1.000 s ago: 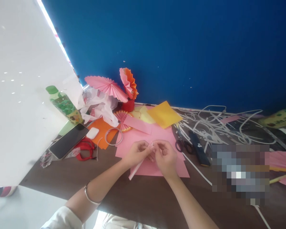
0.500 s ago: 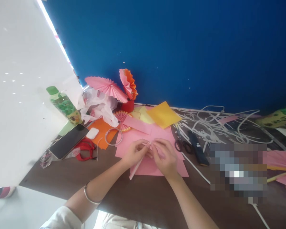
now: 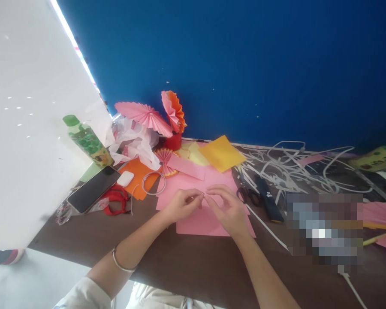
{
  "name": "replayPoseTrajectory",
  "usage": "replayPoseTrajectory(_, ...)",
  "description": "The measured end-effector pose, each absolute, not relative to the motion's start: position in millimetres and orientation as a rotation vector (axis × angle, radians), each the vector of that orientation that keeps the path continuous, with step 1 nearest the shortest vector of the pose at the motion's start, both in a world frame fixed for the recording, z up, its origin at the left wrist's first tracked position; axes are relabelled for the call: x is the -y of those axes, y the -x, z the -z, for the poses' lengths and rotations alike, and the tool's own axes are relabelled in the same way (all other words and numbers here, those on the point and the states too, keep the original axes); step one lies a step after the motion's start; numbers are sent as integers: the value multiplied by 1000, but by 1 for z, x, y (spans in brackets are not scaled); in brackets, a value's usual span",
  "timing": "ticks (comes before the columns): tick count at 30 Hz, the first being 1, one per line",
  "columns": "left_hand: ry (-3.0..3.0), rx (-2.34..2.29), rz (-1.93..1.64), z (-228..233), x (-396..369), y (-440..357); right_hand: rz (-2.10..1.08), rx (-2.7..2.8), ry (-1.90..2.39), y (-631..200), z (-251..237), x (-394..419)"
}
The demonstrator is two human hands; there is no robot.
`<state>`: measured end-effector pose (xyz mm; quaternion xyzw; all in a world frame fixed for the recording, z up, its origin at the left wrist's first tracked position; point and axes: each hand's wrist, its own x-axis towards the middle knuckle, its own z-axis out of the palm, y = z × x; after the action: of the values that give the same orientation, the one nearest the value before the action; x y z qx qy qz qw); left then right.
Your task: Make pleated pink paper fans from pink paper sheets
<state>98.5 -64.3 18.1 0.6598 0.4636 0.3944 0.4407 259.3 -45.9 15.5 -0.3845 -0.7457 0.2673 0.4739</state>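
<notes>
Above the pink paper sheets (image 3: 193, 225), my two hands come together at the fingertips. My left hand (image 3: 185, 205) pinches with thumb and forefinger; whatever lies between them is too small to make out. Facing it, my right hand (image 3: 227, 210) is curled with its thumb and fingertips close to the left ones, and what they grip cannot be made out either. Behind the hands lies a folded pink paper strip (image 3: 186, 167), beside a small pleated paper fan (image 3: 166, 161). Black-handled scissors (image 3: 253, 197) are just right of my right hand.
At left lie a phone (image 3: 93, 189), a white case (image 3: 125, 178), a red strap (image 3: 116, 201), a ring-shaped coil (image 3: 153, 183) and a bottle (image 3: 88, 141). Pleated paper flowers (image 3: 144, 115) stand behind. On the right are a box cutter (image 3: 268, 199) and white paper shreds (image 3: 283, 169).
The pale narrow strip that hung below my left hand no longer shows. My right hand has shifted slightly right, its fingers a little more extended.
</notes>
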Motion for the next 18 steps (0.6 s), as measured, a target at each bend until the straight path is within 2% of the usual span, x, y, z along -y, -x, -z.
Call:
replayPoseTrajectory(10, -1696, -1156, -946, -21, 66, -99, -731, 1952, 928, -259, -14, 45)
replayPoseTrajectory(14, -1333, -1063, -976, -11, 62, -103, -735, 1875, 889, -248, -10, 51)
replayPoseTrajectory(18, -900, -964, -1084, -1, 57, -100, -665, 1463, 984, -261, -16, 44)
